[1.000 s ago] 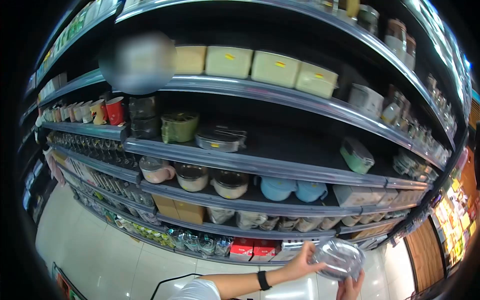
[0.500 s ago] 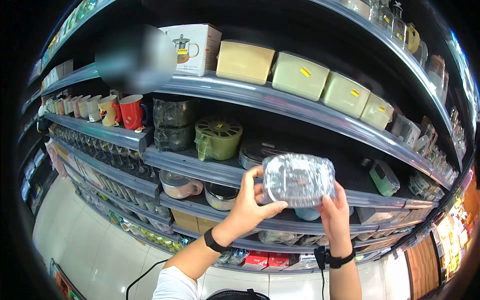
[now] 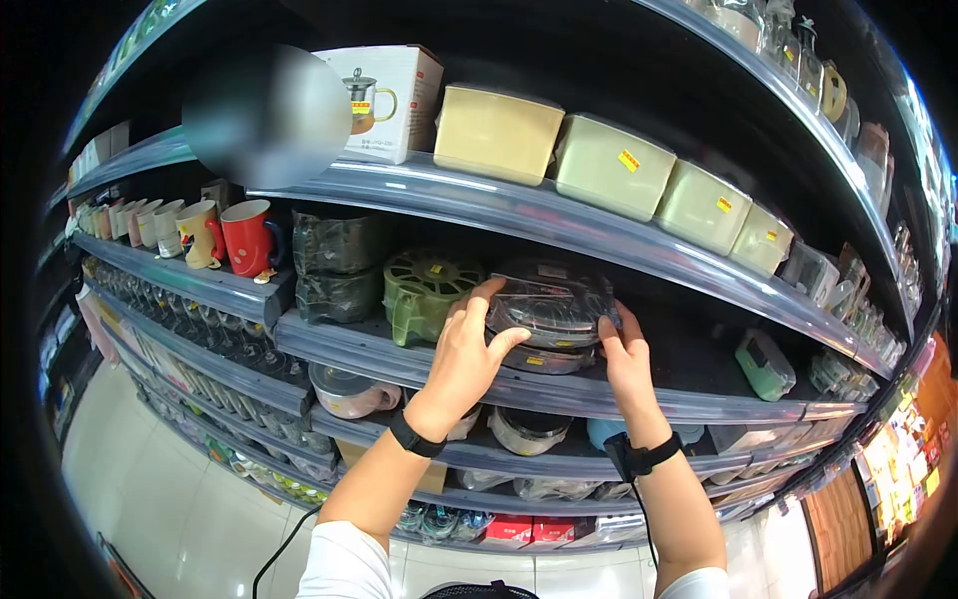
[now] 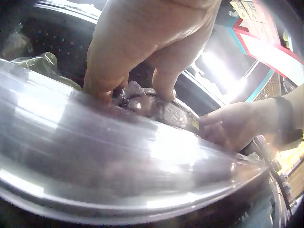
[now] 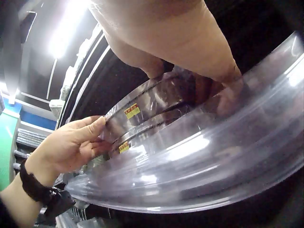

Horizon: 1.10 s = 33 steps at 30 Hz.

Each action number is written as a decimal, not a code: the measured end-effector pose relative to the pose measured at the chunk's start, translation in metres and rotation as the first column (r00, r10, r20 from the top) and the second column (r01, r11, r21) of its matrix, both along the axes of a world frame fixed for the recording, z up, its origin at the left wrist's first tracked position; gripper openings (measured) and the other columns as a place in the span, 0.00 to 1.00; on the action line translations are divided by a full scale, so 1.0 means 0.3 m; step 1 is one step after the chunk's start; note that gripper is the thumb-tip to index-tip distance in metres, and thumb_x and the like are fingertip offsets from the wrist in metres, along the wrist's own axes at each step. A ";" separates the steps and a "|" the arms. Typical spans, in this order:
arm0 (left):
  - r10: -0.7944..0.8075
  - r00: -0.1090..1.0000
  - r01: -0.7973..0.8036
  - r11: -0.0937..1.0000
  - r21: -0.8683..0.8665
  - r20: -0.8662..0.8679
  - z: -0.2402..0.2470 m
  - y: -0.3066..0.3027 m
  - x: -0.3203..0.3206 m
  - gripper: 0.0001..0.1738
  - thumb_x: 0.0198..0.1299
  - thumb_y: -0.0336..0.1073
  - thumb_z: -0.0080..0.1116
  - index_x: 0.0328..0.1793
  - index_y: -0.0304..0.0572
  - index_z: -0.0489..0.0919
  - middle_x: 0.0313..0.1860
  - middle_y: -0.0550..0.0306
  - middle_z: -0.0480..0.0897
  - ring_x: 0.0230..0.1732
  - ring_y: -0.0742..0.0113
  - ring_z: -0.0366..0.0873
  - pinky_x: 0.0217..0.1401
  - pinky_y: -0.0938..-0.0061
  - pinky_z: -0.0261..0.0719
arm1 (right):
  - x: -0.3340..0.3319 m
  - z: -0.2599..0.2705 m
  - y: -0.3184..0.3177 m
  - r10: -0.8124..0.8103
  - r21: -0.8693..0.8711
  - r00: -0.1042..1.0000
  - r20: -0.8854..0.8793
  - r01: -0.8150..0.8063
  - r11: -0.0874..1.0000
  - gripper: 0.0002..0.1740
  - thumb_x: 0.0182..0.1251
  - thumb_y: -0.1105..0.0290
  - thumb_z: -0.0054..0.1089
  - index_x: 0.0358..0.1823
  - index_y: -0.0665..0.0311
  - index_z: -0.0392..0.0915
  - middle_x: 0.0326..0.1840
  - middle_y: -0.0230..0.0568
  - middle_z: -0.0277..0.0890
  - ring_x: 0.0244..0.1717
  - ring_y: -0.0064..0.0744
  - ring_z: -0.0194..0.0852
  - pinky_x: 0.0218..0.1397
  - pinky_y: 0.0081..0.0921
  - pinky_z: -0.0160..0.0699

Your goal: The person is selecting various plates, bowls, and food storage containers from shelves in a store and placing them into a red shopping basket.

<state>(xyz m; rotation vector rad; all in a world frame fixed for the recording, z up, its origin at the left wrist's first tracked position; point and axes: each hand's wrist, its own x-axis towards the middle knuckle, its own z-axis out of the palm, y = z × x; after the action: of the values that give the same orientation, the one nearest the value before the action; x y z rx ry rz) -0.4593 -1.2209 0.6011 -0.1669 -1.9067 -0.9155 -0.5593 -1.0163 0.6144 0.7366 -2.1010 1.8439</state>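
A plastic-wrapped lunch box (image 3: 554,298) with a dark lid sits on top of a similar lunch box (image 3: 547,359) on the middle shelf. My left hand (image 3: 464,347) grips its left side, fingers over the far edge and thumb toward the front. On the opposite side my right hand (image 3: 627,359) holds the same box between fingers and thumb. In the right wrist view, yellow price stickers show on the upper box (image 5: 156,97) and the lower box (image 5: 124,148). The clear shelf edge strip hides part of both boxes in the left wrist view.
Just left of the boxes stands a green strainer-lidded pot (image 3: 424,295), then dark wrapped stacked containers (image 3: 337,265). A shelf with cream and green storage boxes (image 3: 609,165) runs overhead. A green lunch box (image 3: 764,364) lies farther right. The raised shelf edge (image 3: 439,369) is in front.
Both hands have carried the wrapped lunch box from in front of the shelves onto the other lunch box. Its dark lid now faces up. The head view has come nearer since the first frame.
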 end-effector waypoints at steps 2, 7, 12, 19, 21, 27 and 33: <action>0.007 1.000 -0.007 1.000 -0.005 0.012 -0.009 -0.006 -0.006 0.35 0.58 0.42 0.69 0.68 0.37 0.70 0.57 0.37 0.79 0.56 0.43 0.76 0.59 0.60 0.74 | -0.014 -0.017 -0.011 0.050 -0.042 0.998 -0.032 -0.051 0.998 0.29 0.75 0.64 0.56 0.71 0.73 0.63 0.54 0.46 0.78 0.54 0.28 0.74 0.60 0.24 0.69; 0.042 0.998 -0.041 0.999 -0.015 0.037 -0.003 -0.001 0.001 0.30 0.59 0.41 0.68 0.65 0.38 0.73 0.56 0.38 0.78 0.55 0.42 0.77 0.55 0.59 0.76 | -0.032 -0.032 -0.011 -0.037 0.091 0.996 -0.087 0.045 0.995 0.29 0.77 0.57 0.51 0.68 0.74 0.66 0.58 0.56 0.75 0.60 0.40 0.72 0.65 0.29 0.66; 0.099 0.994 -0.101 0.993 -0.060 -0.034 0.006 0.046 0.009 0.26 0.62 0.36 0.65 0.65 0.39 0.73 0.64 0.40 0.68 0.58 0.40 0.74 0.58 0.58 0.77 | -0.063 -0.048 -0.006 -0.081 0.135 0.987 -0.137 0.099 0.986 0.30 0.76 0.55 0.51 0.66 0.74 0.66 0.64 0.65 0.69 0.66 0.54 0.67 0.69 0.36 0.63; 0.304 0.949 -0.314 0.936 -0.157 -0.083 0.002 0.112 0.009 0.22 0.62 0.27 0.57 0.63 0.34 0.72 0.61 0.36 0.67 0.62 0.38 0.68 0.65 0.55 0.68 | -0.031 -0.062 0.008 -0.034 0.116 0.983 -0.183 0.055 0.992 0.36 0.69 0.55 0.59 0.70 0.71 0.63 0.64 0.66 0.68 0.67 0.58 0.66 0.70 0.40 0.64; 0.342 0.937 -0.350 0.923 -0.158 -0.076 -0.007 0.126 0.009 0.23 0.62 0.28 0.58 0.63 0.34 0.72 0.62 0.35 0.66 0.63 0.37 0.67 0.66 0.54 0.67 | -0.026 -0.072 0.022 -0.009 0.129 0.974 -0.225 0.039 0.991 0.38 0.69 0.56 0.59 0.72 0.72 0.60 0.67 0.66 0.66 0.69 0.59 0.64 0.72 0.41 0.62; 0.400 0.910 -0.414 0.878 -0.242 -0.108 -0.025 0.205 0.008 0.24 0.61 0.31 0.62 0.65 0.42 0.74 0.66 0.42 0.65 0.67 0.41 0.61 0.68 0.51 0.64 | 0.013 -0.051 0.036 -0.062 0.194 0.968 -0.242 0.111 0.975 0.38 0.70 0.58 0.55 0.74 0.73 0.56 0.70 0.69 0.63 0.71 0.60 0.63 0.73 0.41 0.62; 0.498 0.867 -0.485 0.841 -0.242 -0.008 -0.033 0.199 0.001 0.27 0.61 0.34 0.63 0.68 0.50 0.72 0.66 0.41 0.65 0.68 0.39 0.61 0.66 0.46 0.64 | 0.018 -0.024 0.018 -0.066 0.283 0.987 -0.144 0.105 0.953 0.39 0.69 0.59 0.56 0.74 0.75 0.55 0.71 0.67 0.63 0.72 0.55 0.63 0.73 0.35 0.62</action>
<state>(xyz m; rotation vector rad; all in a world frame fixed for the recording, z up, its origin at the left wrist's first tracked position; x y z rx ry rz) -0.4590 -1.1612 0.5911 0.2083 -1.9717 -0.3450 -0.5540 -1.0108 0.6073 0.7944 -2.3014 1.4164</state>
